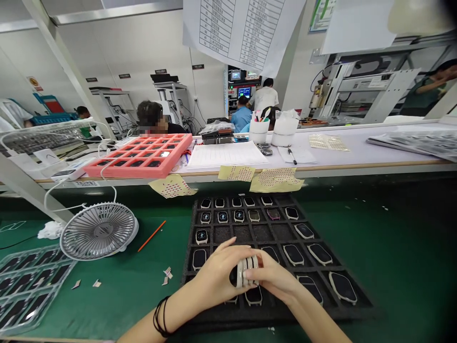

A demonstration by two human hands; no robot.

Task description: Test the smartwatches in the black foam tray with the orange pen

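A short stack of silver smartwatches [245,271], standing on edge face to face, is held between my two hands over a black foam tray [243,233]. My left hand [219,267] is closed around the stack's left side, with a black band on that wrist. From the right, my right hand [273,277] grips the same stack, its fingers partly hidden behind it. Strapless smartwatches sit in many of the tray's compartments, such as a watch with a lit dial [202,236] and a large dark one [342,287] at the near right corner.
On the green mat stand a grey fan [100,231], an orange stick [152,236] and, at left, a clear plastic tray [69,274] of dark screens. A shelf edge [339,167] crosses behind, bearing a pink foam tray [174,159], papers and pen cups. Other people work beyond.
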